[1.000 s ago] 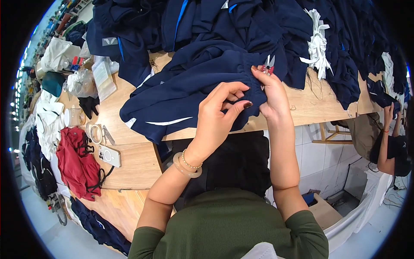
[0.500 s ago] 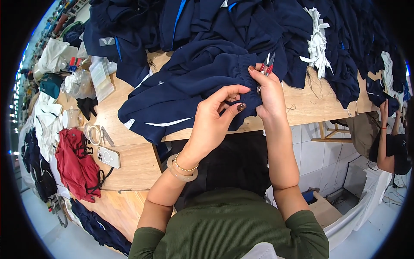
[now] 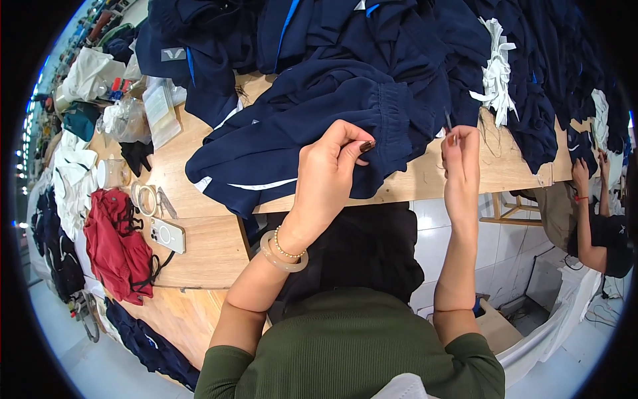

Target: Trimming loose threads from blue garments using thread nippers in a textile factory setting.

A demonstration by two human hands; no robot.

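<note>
A pair of navy trousers (image 3: 292,133) with white side strips lies across the table's front edge, its gathered elastic waistband (image 3: 393,123) toward the right. Over the cloth beside that waistband, my left hand (image 3: 332,163) is closed in a pinch, thumb against forefinger; whatever lies between the tips is too small to make out. My right hand (image 3: 460,173) is raised to the right of the waistband, apart from the trousers. Its fingers are wrapped round small scissors (image 3: 448,122), blades pointing away from me; the red handles seen before are mostly hidden in the grip.
More navy garments (image 3: 345,40) are heaped along the back. White fabric strips (image 3: 497,70) hang at the right, near loose threads. Leftward lie a phone (image 3: 167,235), a tape roll (image 3: 145,199), a red bag (image 3: 116,246) and plastic bags (image 3: 126,120). Another person's hands (image 3: 581,171) work at far right.
My right hand has let go of the waistband and moved right with the scissors. My left hand's fingers have drawn together into a pinch. The waistband now lies free.
</note>
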